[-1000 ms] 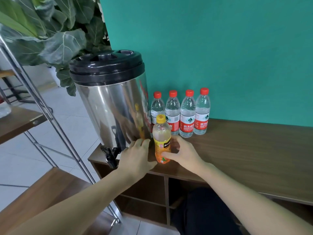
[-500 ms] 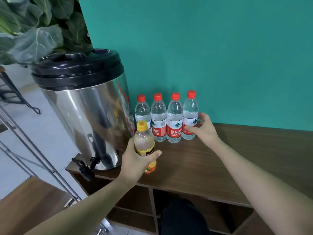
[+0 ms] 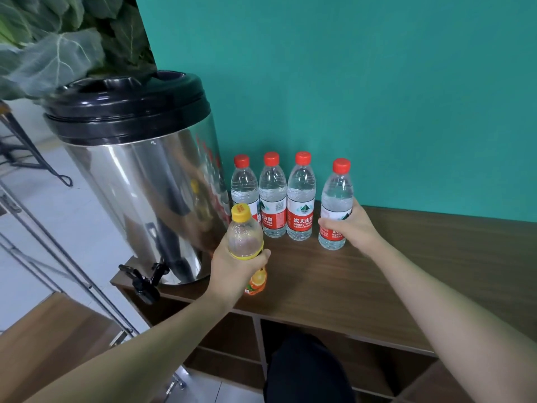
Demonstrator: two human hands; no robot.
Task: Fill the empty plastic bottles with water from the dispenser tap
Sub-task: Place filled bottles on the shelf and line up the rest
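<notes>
My left hand (image 3: 232, 264) is wrapped around the middle of a clear plastic bottle with a yellow cap and an orange fruit label (image 3: 247, 245); my thumb crosses its front and the other fingers curl behind it. The bottle tilts a little toward me, its base over the front part of the brown wooden cabinet top (image 3: 406, 271); I cannot tell whether it touches the wood. My right hand (image 3: 353, 225) grips a clear plastic water bottle with a red cap and red-and-white label (image 3: 335, 205), fingers closed around its lower half. It stands upright, a little apart from the row on its left.

That row is three more clear red-capped water bottles (image 3: 272, 196), side by side against the teal wall (image 3: 348, 82). Just left of them sits the large stainless steel drum dispenser with a black plastic lid (image 3: 139, 181), at the left end of the cabinet top. Its black tap (image 3: 142, 280) juts out low at the front, over the cabinet's edge, near my left wrist.

Broad green leaves of a plant (image 3: 58, 48) hang above the lid. Open shelf compartments (image 3: 319, 344) show beneath the top.
</notes>
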